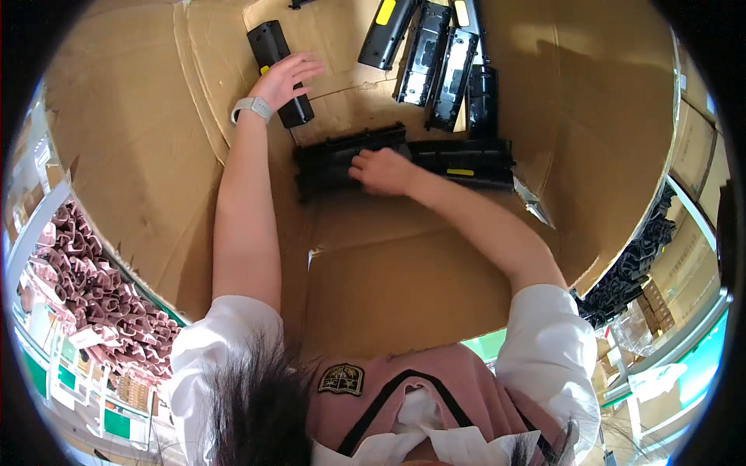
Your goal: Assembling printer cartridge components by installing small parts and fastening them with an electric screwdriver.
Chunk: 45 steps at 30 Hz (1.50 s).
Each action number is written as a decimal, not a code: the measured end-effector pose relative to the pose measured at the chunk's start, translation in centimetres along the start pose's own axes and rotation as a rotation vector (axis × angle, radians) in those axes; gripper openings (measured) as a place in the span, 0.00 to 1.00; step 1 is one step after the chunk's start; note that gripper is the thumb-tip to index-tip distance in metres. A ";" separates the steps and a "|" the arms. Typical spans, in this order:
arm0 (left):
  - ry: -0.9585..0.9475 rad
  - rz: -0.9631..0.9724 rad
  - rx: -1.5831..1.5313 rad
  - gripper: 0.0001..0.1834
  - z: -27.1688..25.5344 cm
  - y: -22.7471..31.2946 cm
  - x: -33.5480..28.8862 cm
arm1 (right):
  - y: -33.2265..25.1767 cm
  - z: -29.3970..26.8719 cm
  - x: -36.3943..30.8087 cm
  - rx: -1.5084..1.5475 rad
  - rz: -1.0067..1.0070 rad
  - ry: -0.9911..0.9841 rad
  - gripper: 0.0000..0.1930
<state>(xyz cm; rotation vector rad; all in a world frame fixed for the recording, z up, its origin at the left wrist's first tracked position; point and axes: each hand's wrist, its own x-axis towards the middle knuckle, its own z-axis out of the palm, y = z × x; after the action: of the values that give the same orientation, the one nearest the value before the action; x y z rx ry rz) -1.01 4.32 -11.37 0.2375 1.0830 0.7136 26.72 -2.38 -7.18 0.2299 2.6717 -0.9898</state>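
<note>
Occupying carton point(614, 140): black parts point(447, 153); pink heap point(109, 307) outside; left fingers point(308, 67) spread, right fingers point(358, 167) unclear

No clear wording | small lettering on dark embroidered badge point(341, 379) of pink knitted vest point(458, 380) | yellow rectangular labels point(385, 12), unreadable, on long black plastic casings point(379, 46)

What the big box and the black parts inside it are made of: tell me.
The box: cardboard, matte brown, judging by its creases and ragged rim; corrugation isn't clear. The black parts: probably moulded plastic, glossy, given bright reflections and small edge tabs.
</note>
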 end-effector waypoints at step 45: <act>-0.260 -0.157 0.872 0.28 2.9 -3.6 3.5 | 2.0 -1.6 1.0 0.068 0.106 0.270 0.09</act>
<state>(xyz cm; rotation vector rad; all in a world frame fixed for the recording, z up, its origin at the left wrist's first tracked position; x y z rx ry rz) 3.99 4.35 -14.35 0.9505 1.0909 0.0244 25.94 0.21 -7.52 0.5498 2.8304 -1.0849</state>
